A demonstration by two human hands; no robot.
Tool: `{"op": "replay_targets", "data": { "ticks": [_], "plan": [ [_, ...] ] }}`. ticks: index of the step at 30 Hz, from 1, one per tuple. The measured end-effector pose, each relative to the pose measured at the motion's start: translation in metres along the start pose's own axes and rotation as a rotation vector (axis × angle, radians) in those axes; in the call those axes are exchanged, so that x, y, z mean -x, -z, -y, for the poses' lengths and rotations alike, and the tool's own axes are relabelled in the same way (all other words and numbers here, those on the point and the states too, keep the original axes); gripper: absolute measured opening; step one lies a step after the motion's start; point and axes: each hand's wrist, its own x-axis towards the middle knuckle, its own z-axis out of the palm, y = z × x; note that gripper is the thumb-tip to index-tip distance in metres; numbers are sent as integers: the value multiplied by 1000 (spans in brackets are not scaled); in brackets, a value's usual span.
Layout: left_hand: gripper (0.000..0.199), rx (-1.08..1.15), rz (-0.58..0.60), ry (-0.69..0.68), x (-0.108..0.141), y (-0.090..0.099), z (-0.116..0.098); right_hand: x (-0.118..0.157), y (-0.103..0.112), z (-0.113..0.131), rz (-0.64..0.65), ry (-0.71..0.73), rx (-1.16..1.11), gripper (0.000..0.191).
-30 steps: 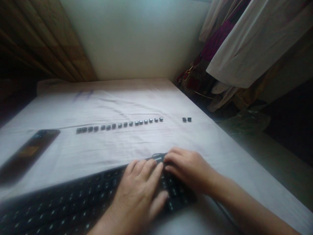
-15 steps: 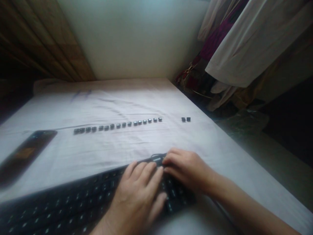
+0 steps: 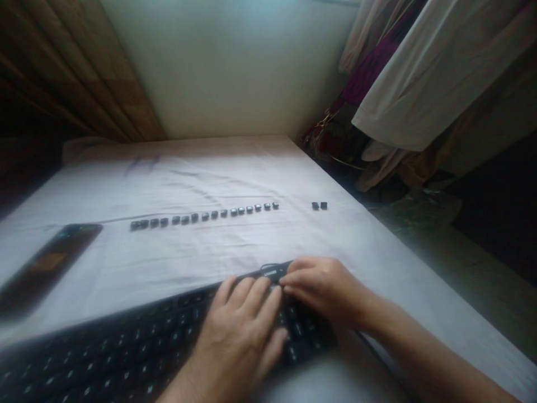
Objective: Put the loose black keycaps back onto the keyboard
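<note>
Toward the left edge of the sheet (image 3: pixel 188 252), phone (image 3: pixel 52 263): dark, lying flat.
Keyboard (image 3: pixel 104 350): black, slanting across the sheet's near part, beneath both my hands.
Keycap row (image 3: pixel 205 216): small dark pieces, beyond the keyboard.
My left hand (image 3: pixel 237 330): unclenched, laid over the keys, gripping nothing visible.
My right hand (image 3: pixel 325 285): fingertips drawn together at the keyboard's far side; whether they grasp anything, I cannot tell.
Keycap pair (image 3: pixel 319 206): near the right edge.

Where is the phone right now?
In the head view, the phone lies at the far left on the white cloth, just beyond the left part of the keyboard.
</note>
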Motion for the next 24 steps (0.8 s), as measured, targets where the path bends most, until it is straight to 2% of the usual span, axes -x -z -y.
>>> {"op": "replay_targets", "data": {
  "ticks": [5,9,13,16,20,21,24],
  "plan": [
    [37,-2,25,8,3,-2,1,-2,9,-20,-236,-159,-134,20],
    [38,1,23,19,3,-2,0,-2,8,-37,-359,-286,-106,20],
    [38,-30,8,-9,2,-2,2,-1,8,-44,-398,-287,-6,22],
    [40,-55,-5,-26,3,-3,4,-2,16,-54,-414,-297,121,21],
    [42,-70,-17,-33,6,-6,6,-11,38,-85,-422,-375,469,20],
    [41,-69,-25,-31,6,-7,6,-14,43,-94,-391,-401,558,22],
    [40,-65,-50,-27,6,-7,6,-23,51,-116,-372,-426,626,27]
  ]
}}
